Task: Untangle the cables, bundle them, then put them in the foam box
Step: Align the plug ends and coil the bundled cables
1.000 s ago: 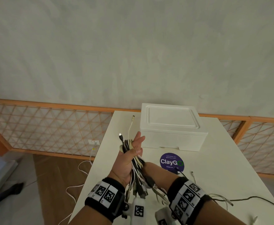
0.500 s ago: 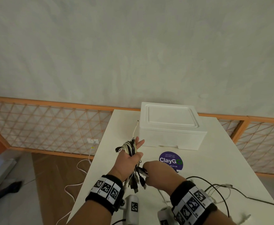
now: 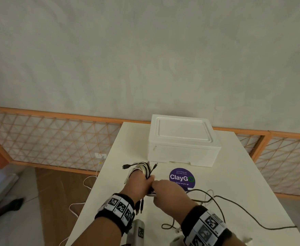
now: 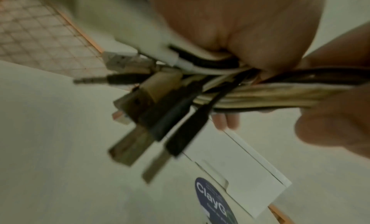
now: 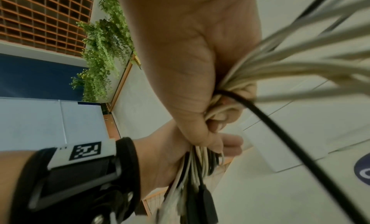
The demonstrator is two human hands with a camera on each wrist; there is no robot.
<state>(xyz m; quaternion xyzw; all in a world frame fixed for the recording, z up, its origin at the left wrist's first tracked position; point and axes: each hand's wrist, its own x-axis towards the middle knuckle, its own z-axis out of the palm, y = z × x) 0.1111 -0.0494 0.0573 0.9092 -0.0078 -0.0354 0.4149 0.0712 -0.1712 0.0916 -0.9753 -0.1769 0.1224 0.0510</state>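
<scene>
A bundle of white and black cables (image 3: 143, 168) is looped round my left hand (image 3: 142, 181), which grips it above the white table (image 3: 243, 174). Several plugs (image 4: 160, 110) hang from the bundle under that hand. My right hand (image 3: 161, 188) touches the left one and grips the cables' trailing strands (image 5: 230, 86) in its fist. A black cable (image 3: 234, 206) runs from the right hand across the table to the right. The white foam box (image 3: 183, 142) stands just behind the hands with its lid on.
A round purple ClayGo sticker (image 3: 182, 178) lies on the table in front of the box. An orange lattice railing (image 3: 57, 139) runs behind and to both sides. A white cable (image 3: 90, 181) hangs off the table's left edge to the floor.
My left hand has dropped lower with the bundle and closed its fingers on it. My right hand has come up against it, and loose cables have slid in from the right.
</scene>
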